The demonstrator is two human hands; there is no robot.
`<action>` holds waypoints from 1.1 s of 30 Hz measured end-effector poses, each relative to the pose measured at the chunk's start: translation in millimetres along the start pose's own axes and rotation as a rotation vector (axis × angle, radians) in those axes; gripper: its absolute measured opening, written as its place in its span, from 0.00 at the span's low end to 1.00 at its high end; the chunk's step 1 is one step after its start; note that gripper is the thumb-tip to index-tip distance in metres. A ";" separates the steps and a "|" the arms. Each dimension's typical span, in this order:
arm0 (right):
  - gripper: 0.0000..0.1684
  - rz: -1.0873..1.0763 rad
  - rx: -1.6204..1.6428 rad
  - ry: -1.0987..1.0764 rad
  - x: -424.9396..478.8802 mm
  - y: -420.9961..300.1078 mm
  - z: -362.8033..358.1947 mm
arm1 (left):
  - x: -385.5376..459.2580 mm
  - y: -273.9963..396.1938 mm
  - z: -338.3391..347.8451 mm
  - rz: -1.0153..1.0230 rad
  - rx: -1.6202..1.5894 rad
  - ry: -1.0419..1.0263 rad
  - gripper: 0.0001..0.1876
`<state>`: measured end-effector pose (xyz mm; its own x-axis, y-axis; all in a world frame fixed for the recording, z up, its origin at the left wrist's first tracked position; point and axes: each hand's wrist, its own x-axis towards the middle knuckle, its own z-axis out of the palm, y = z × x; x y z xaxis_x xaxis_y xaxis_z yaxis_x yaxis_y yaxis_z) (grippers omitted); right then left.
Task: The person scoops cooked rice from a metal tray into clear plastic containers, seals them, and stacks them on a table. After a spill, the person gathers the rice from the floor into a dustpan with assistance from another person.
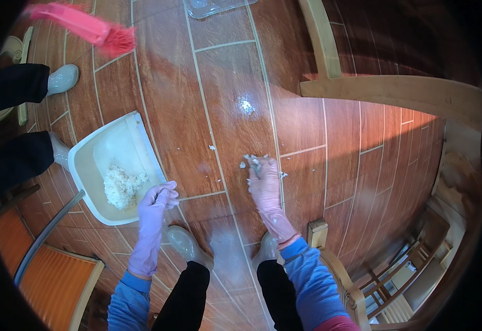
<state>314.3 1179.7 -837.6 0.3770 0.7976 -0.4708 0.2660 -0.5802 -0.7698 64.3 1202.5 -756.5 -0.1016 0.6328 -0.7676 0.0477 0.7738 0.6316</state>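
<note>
My left hand (158, 198), in a lilac rubber glove, hovers by the front lip of a white dustpan (96, 219). Its fingers are curled together and nothing shows in them. In the pan lies a clumped heap of white, rice-like scraps (123, 186). My right hand (265, 180), in a pinkish glove, is down at the wood-look tile floor (241, 128), fingers closed around some whitish scraps (254, 163). Loose white bits (212, 147) are scattered on the tiles around it.
Another person's boot (63, 79) stands behind the dustpan, whose dark handle (46, 236) runs lower left. A pink broom (96, 31) is at upper left, a clear plastic tray (218, 6) at the top. Wooden furniture legs (321, 41) and an orange-seated chair (55, 277) flank me.
</note>
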 end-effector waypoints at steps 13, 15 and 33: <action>0.10 -0.559 -0.435 0.012 24.0 -54.2 79.5 | -4.8 -1.0 -11.6 -0.014 -0.021 0.026 0.11; 0.05 -0.488 -0.530 -0.049 24.4 -57.1 84.7 | -6.1 0.9 -14.7 0.006 -0.015 0.032 0.11; 0.25 -0.669 -0.678 -0.458 -92.4 -128.3 192.6 | -6.1 43.8 -101.8 0.600 1.069 0.484 0.15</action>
<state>74.5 1212.2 -778.3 -0.3626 0.8932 -0.2660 0.7892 0.1425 -0.5974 -34.2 1229.7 -713.1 -0.1220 0.9822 -0.1428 0.9439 0.1593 0.2894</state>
